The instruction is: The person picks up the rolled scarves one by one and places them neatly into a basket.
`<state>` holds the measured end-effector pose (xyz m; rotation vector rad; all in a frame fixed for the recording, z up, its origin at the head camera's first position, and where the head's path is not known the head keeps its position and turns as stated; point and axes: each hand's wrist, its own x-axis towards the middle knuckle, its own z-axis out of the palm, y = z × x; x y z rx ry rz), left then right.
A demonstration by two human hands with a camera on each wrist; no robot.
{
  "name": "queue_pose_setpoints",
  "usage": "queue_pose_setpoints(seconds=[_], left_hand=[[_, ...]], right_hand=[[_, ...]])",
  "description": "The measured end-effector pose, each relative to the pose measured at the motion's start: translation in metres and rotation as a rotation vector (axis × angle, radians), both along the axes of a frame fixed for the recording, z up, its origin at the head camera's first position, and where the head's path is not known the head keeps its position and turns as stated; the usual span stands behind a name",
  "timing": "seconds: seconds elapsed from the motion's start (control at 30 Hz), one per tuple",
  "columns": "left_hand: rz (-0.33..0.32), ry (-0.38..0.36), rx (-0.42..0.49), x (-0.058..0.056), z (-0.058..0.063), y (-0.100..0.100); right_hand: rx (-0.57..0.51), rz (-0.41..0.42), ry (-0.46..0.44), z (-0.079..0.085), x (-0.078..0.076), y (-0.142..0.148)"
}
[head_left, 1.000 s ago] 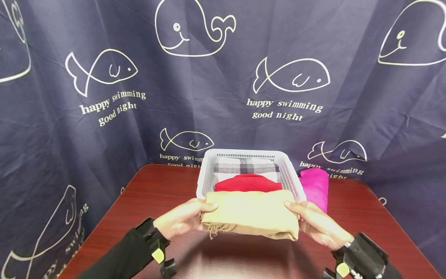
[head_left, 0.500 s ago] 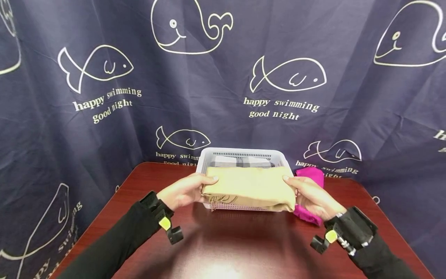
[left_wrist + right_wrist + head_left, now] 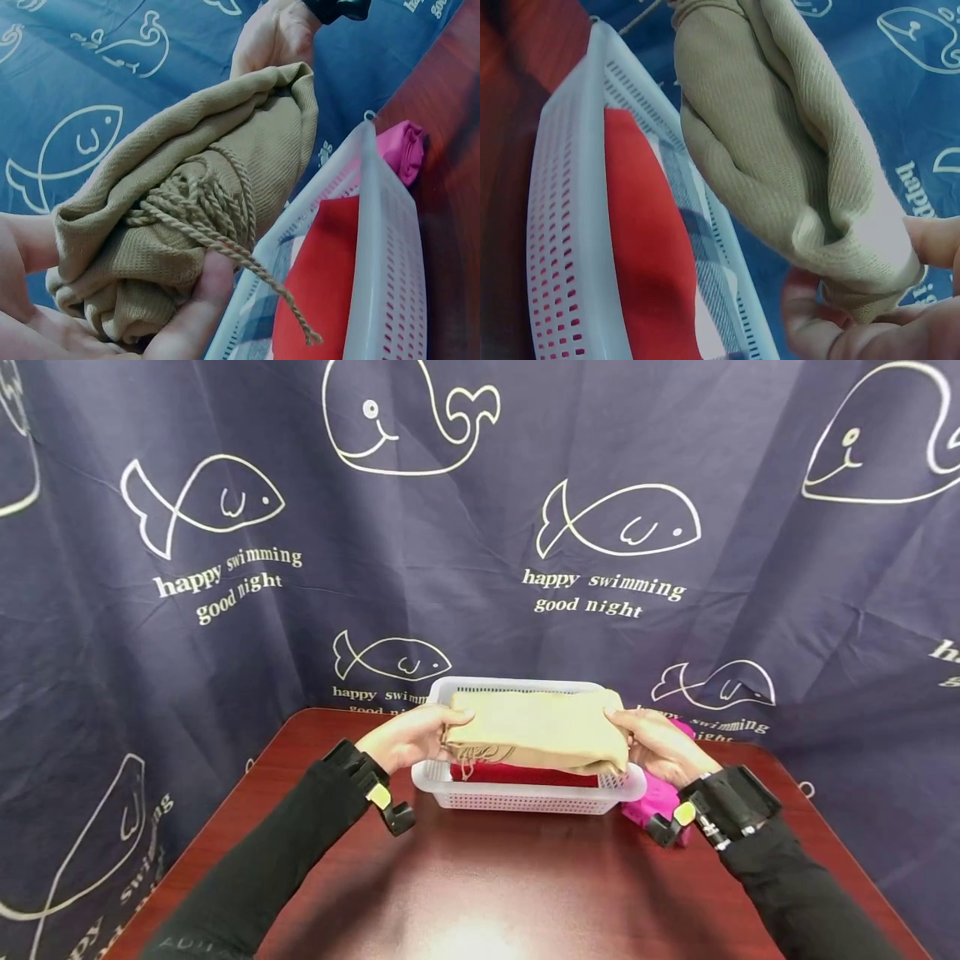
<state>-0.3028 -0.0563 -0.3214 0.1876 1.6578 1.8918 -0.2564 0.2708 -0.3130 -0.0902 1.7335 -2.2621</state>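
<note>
A folded beige scarf (image 3: 536, 727) with a twisted fringe (image 3: 202, 199) is held level above a white plastic basket (image 3: 528, 800). My left hand (image 3: 411, 737) grips its left end, thumb on one side and fingers on the other. At the opposite end, my right hand (image 3: 666, 745) pinches the scarf the same way. Inside the basket lie a folded red cloth (image 3: 645, 240) at the near side and a checked grey-and-white cloth (image 3: 712, 262) behind it. The scarf hides most of both in the head view.
A bright pink folded cloth (image 3: 656, 797) lies on the table against the basket's right side. The reddish-brown table (image 3: 480, 877) extends in front of the basket. A dark blue curtain (image 3: 480, 568) with fish drawings hangs right behind the table.
Both hands have carried the beige scarf forward, from in front of the basket to over it. The red cloth's near part shows again below the scarf. Both grips stay the same.
</note>
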Motion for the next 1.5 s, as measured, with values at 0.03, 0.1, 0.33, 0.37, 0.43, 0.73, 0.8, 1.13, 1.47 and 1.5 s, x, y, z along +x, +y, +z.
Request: queue_pose_setpoints(seconds=[0.03, 0.1, 0.33, 0.37, 0.43, 0.73, 0.8, 1.13, 1.47, 1.5], left_hand=[[-0.004, 0.0, 0.0, -0.002, -0.001, 0.001], [-0.012, 0.002, 0.0, -0.005, -0.004, 0.002], [0.0, 0.019, -0.021, -0.018, -0.013, 0.001], [-0.002, 0.022, -0.022, -0.02, -0.014, 0.001], [-0.002, 0.026, -0.021, -0.023, -0.016, 0.001], [0.038, 0.007, -0.038, -0.033, -0.036, 0.005], [0.034, 0.003, -0.038, -0.034, -0.04, 0.005], [0.045, -0.007, -0.032, -0.039, -0.059, 0.002], [0.08, 0.016, -0.095, -0.039, -0.068, 0.005], [0.08, 0.018, -0.101, -0.039, -0.069, 0.006]], right_hand=[[0.004, -0.009, -0.003, -0.001, -0.002, 0.001], [0.006, -0.016, -0.004, -0.003, -0.006, 0.002], [-0.016, -0.024, 0.01, -0.014, -0.018, 0.0], [-0.019, -0.035, 0.01, -0.015, -0.019, 0.0], [-0.02, -0.043, 0.014, -0.02, -0.022, -0.001], [0.007, -0.038, -0.002, -0.044, -0.032, -0.001], [0.024, -0.032, 0.006, -0.049, -0.035, -0.001], [0.021, -0.038, 0.038, -0.072, -0.043, -0.003], [0.088, -0.047, 0.033, -0.083, -0.043, -0.003], [0.097, -0.047, 0.032, -0.084, -0.043, -0.003]])
